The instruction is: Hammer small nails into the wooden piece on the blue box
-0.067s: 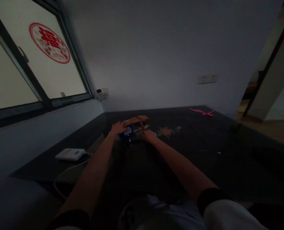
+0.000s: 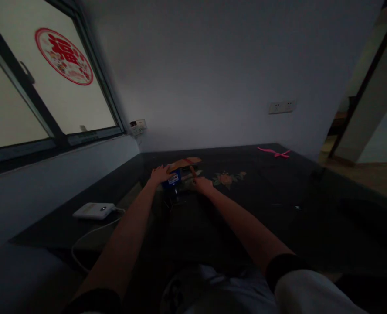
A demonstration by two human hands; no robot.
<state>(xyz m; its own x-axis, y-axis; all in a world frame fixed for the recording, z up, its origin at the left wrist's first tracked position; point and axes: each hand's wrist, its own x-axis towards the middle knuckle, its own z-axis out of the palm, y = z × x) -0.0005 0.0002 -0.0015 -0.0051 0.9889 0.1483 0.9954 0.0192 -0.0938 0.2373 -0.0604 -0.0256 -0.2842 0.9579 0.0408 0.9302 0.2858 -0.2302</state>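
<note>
So, head view, and it's pretty dark in here. The table (image 2: 259, 226) has a glossy black top, smooth enough to throw reflections, with a printed flower pattern (image 2: 225, 179) in dull pink and green. The blue box (image 2: 175, 177) is a small, boxy thing with a white label on its front, sitting on the far half of the table, a bit left of the middle. Right behind it there's a flat orange-brown piece (image 2: 186, 162), long and thin with a reddish stripe; can't tell if it's card or something else.

Fingers: the left hand (image 2: 160, 174) is laid over the left side and top of the blue box, touching it, fingers a little spread. Can't tell if they're actually clamped on it. The right hand (image 2: 204, 185) has 1 index finger stretched out toward the flat piece, the others folded in. Too dim to say whether the fingertip touches or if anything's tucked in that palm.

Elsewhere, a shiny white rounded slab (image 2: 94, 211) lies near the left edge with a thin white cable (image 2: 95, 229) curving off it, and a crumpled pink strip (image 2: 276, 153) lies near the far right corner.
</note>
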